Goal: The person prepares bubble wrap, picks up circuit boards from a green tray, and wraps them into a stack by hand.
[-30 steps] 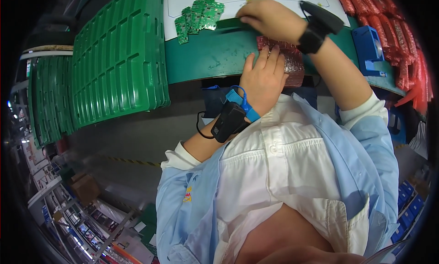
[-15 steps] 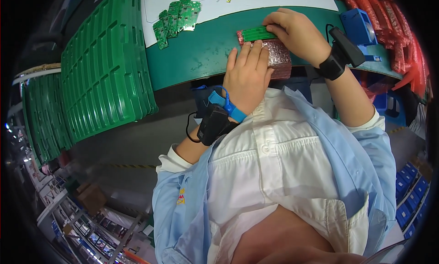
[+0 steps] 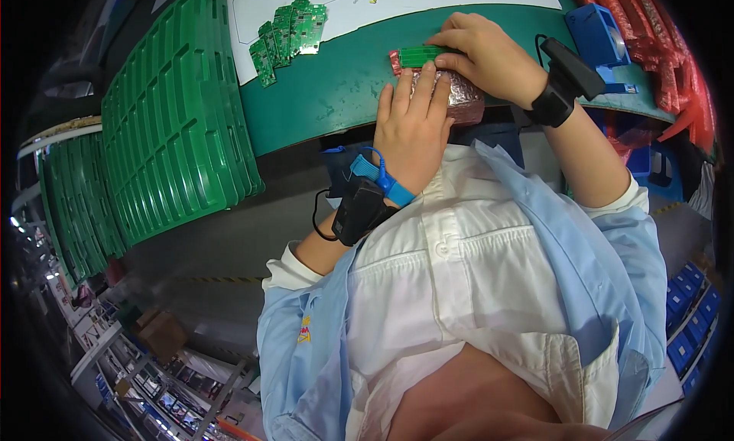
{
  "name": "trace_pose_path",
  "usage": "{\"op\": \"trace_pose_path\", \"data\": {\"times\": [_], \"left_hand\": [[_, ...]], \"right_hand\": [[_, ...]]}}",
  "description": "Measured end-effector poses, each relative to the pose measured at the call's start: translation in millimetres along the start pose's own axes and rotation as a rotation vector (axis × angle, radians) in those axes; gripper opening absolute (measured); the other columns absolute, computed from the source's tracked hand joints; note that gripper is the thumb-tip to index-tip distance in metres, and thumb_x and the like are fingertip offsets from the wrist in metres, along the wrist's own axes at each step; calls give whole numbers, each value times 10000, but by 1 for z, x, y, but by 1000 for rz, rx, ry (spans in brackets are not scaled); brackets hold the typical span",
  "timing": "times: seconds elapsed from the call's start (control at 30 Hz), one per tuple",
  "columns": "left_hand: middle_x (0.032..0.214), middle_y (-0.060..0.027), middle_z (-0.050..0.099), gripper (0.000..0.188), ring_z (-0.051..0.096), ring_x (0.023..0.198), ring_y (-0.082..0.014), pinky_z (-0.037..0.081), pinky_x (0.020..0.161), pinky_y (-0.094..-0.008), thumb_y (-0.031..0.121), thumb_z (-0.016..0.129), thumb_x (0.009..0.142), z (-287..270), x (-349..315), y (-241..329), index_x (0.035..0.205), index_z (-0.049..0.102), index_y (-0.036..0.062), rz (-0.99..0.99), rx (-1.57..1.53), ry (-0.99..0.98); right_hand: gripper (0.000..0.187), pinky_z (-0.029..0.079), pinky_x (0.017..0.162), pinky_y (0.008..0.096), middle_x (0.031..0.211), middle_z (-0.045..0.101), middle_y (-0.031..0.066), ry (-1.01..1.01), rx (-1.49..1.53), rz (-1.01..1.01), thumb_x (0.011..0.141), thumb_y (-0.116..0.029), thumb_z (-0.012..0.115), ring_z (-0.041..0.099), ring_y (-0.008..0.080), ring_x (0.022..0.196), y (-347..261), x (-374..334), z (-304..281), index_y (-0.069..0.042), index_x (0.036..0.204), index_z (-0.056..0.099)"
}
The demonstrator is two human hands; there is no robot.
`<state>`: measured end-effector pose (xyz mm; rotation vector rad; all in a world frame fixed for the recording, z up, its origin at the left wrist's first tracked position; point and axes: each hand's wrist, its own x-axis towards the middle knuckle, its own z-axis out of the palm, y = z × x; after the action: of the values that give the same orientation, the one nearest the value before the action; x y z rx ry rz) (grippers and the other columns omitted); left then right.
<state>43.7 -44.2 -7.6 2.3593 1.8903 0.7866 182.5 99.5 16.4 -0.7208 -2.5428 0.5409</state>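
Possible slipping of board (image 3: pixel 417 56), pinched at one end by right fingers (image 3: pixel 451 39), if nudged by left fingers (image 3: pixel 419 101), slightly spread on wrap (image 3: pixel 466 98).

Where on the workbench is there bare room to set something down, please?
Bare green benchtop shows between the fanned circuit boards and the left hand. It is crowded around the right hand and bubble-wrap pouch, and at right, by the blue tape dispenser and red packs.
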Motion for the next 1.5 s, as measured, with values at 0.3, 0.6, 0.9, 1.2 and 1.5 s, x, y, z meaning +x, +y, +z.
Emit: {"op": "trace_pose_path", "data": {"times": [0.3, 0.6, 0.9, 1.2, 1.5], "left_hand": [[1190, -130, 593, 443, 515, 1156, -325, 414, 971, -451, 159, 707, 797, -3, 1, -4, 1205, 610, 16, 32, -104, 34], [1205, -133, 597, 436, 537, 1148, -323, 414, 979, -462, 176, 707, 799, -8, 1, -4, 1191, 614, 10, 51, -58, 30], [1322, -166, 557, 452, 497, 1252, -347, 387, 1030, -496, 237, 708, 807, -1, 1, -3, 1189, 613, 15, 54, 14, 41], [1333, -183, 547, 440, 495, 1254, -343, 391, 1028, -494, 235, 689, 821, -7, 6, -3, 1193, 601, 16, 77, 46, -30], [1341, -174, 542, 428, 480, 1269, -330, 384, 1036, -487, 227, 677, 828, -6, 2, -5, 1198, 603, 24, 58, 34, -29]], "right_hand": [[173, 468, 746, 418, 896, 578, 115, 21, -211, -218, 775, -88, 715, 567, 338, 863, 2, 16, -7, -11, 862, 586], [104, 498, 741, 372, 922, 604, 93, -37, -22, -275, 750, -41, 698, 596, 309, 889, 3, -3, -16, -24, 836, 642], [123, 511, 781, 326, 928, 645, 110, -134, 104, -71, 848, -36, 644, 635, 266, 885, 5, 15, -26, -24, 966, 676], [258, 487, 883, 455, 1046, 642, 139, 147, -244, -390, 840, -139, 616, 626, 340, 970, -31, 104, 29, -60, 1078, 675], [263, 500, 829, 446, 913, 672, 132, -90, -219, -377, 845, -162, 626, 643, 328, 897, -26, 126, 29, -57, 1081, 674]]}}
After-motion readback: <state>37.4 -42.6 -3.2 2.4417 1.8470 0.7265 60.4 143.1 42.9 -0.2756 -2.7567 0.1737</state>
